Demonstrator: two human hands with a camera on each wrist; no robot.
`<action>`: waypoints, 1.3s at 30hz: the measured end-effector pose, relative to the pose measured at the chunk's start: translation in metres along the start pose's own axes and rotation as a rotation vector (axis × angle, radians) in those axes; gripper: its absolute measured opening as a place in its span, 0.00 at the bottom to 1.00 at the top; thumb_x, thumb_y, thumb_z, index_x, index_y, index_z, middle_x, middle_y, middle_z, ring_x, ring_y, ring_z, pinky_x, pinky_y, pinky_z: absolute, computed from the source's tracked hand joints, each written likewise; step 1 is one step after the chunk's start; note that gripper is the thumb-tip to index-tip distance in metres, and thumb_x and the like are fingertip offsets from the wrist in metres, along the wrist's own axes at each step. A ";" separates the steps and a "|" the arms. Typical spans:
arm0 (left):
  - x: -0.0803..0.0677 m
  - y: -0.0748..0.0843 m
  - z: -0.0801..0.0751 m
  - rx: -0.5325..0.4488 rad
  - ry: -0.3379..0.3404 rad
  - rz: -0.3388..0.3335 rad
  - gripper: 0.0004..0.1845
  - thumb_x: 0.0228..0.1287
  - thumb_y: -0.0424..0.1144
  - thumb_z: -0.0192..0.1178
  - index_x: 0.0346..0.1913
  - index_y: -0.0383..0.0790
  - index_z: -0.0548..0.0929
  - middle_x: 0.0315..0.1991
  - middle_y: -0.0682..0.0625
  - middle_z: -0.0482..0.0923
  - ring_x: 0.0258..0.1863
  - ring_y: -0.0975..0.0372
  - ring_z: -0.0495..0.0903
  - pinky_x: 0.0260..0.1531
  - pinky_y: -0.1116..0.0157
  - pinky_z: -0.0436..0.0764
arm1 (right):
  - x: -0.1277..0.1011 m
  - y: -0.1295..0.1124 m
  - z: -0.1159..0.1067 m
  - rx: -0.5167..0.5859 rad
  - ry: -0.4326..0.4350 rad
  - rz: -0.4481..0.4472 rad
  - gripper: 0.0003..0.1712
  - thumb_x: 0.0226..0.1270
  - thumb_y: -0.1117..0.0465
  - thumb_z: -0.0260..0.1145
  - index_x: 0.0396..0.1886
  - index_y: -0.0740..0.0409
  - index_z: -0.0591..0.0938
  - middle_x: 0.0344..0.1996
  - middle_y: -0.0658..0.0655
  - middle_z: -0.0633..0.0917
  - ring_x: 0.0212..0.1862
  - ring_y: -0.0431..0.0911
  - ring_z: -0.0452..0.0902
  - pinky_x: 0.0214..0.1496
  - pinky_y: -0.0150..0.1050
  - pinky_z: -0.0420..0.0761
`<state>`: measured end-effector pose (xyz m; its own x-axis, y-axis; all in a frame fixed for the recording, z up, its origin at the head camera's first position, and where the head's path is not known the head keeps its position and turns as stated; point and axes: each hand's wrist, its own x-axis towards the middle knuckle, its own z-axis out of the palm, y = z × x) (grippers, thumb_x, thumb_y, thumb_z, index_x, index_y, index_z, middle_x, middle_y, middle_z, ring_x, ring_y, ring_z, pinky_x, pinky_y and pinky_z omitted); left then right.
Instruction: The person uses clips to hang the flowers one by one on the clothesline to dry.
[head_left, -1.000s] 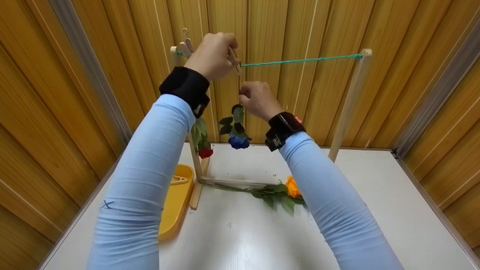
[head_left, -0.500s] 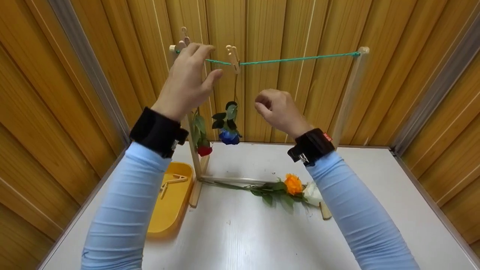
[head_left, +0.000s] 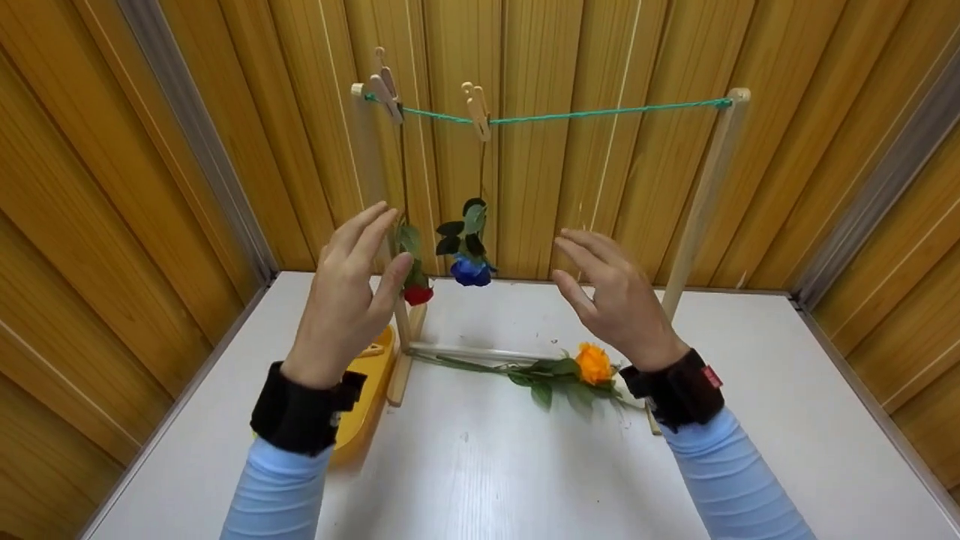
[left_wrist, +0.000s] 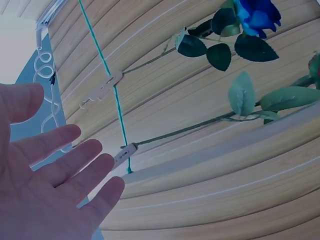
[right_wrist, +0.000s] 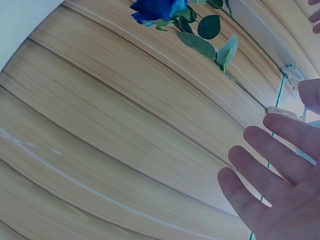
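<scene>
My left hand (head_left: 346, 289) hovers in front of the frame's left post, fingers spread and holding nothing. Nearest to it is a red rose (head_left: 418, 294), partly hidden behind the thumb. A clothespin (head_left: 386, 97) fixes that rose's stem, head down, to the green string (head_left: 592, 114). Beside it a blue rose (head_left: 471, 270) hangs upside down from a second clothespin (head_left: 478, 111). Right of the blue rose, my right hand (head_left: 619, 296) is in the air with its fingers extended, touching nothing. In the left wrist view, the palm and straight fingers show beside both clothespins.
An orange rose (head_left: 594, 364) lies on the white table (head_left: 480, 465) along the wooden frame's base. A yellow tray (head_left: 365, 405), partly behind my left hand, contains a clothespin (head_left: 373, 350). The frame's right post (head_left: 701, 202) rises behind my right hand.
My left hand has let go of the clothespin above the blue rose and dropped down leftward. My right hand has left the stem, moved right and down, and opened. The blue rose hangs freely.
</scene>
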<state>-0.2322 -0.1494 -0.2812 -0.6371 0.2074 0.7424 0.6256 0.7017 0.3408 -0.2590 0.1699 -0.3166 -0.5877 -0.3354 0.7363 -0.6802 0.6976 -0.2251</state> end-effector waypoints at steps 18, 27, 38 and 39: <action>-0.096 -0.010 0.068 0.213 0.021 -0.091 0.34 0.71 0.46 0.65 0.75 0.36 0.70 0.77 0.38 0.63 0.77 0.43 0.60 0.75 0.39 0.54 | -0.118 0.006 0.053 -0.085 0.088 0.086 0.37 0.67 0.58 0.73 0.72 0.67 0.73 0.74 0.67 0.71 0.74 0.66 0.64 0.83 0.41 0.45; -0.127 -0.004 0.108 0.284 -0.128 -0.102 0.34 0.73 0.53 0.61 0.75 0.40 0.71 0.79 0.42 0.61 0.79 0.46 0.58 0.77 0.42 0.53 | -0.145 0.007 0.071 -0.128 0.043 0.134 0.36 0.73 0.54 0.68 0.74 0.68 0.71 0.74 0.68 0.70 0.74 0.66 0.63 0.83 0.39 0.40; -0.141 0.000 0.137 0.312 -0.262 -0.124 0.34 0.75 0.56 0.57 0.76 0.40 0.70 0.79 0.42 0.61 0.79 0.47 0.57 0.76 0.41 0.53 | -0.158 0.005 0.086 -0.148 -0.087 0.248 0.38 0.72 0.53 0.69 0.75 0.66 0.69 0.76 0.65 0.67 0.78 0.64 0.56 0.79 0.60 0.53; -0.142 0.000 0.139 0.311 -0.274 -0.128 0.35 0.76 0.56 0.57 0.77 0.41 0.69 0.79 0.43 0.61 0.80 0.47 0.57 0.76 0.41 0.54 | -0.159 0.005 0.087 -0.149 -0.096 0.254 0.38 0.72 0.53 0.68 0.75 0.66 0.70 0.77 0.65 0.67 0.78 0.64 0.56 0.77 0.62 0.55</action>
<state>-0.2041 -0.0841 -0.4662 -0.8228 0.2496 0.5107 0.3956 0.8966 0.1991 -0.2075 0.1717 -0.4900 -0.7743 -0.1917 0.6030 -0.4386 0.8495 -0.2932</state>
